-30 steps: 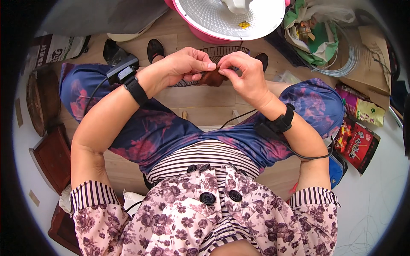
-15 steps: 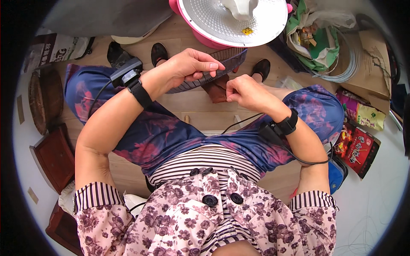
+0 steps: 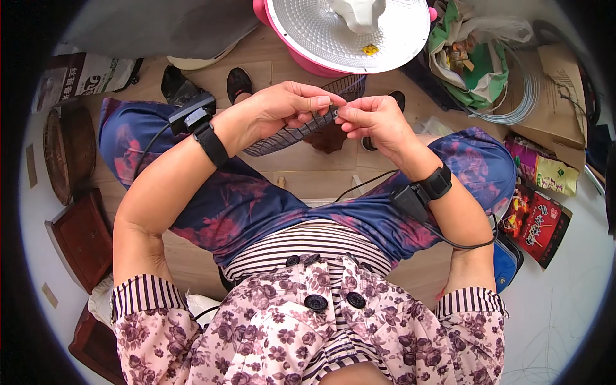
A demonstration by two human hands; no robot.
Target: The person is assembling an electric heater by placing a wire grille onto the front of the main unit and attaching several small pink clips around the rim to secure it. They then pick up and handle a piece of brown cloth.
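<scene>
My left hand (image 3: 290,106) is closed in a pinch, thumb against the forefinger. Right beside it my right hand (image 3: 375,120) pinches too, and the two sets of fingertips meet. Whatever is between them is too small to make out. Below the hands, between my knees, a dark wire-mesh rack (image 3: 279,142) stands tilted, partly hidden by my fingers. Just beyond them is a pink round tub (image 3: 304,63) with a white dimpled tray (image 3: 301,31) on top. On the tray are a white lump (image 3: 360,14) and a few small yellow bits (image 3: 369,49).
A green and white bag (image 3: 481,80), a coil of grey wire (image 3: 523,102) and a cardboard box (image 3: 564,122) stand at the far right. Red packaging (image 3: 538,224) lies by my right knee. Dark red wooden pieces (image 3: 82,237) lean at the left. Dark shoes (image 3: 239,83) show beyond.
My right hand has moved up and left, bringing its fingertips to those of my left hand. The mesh rack has shifted slightly left and down. My left hand has stayed nearly in place.
</scene>
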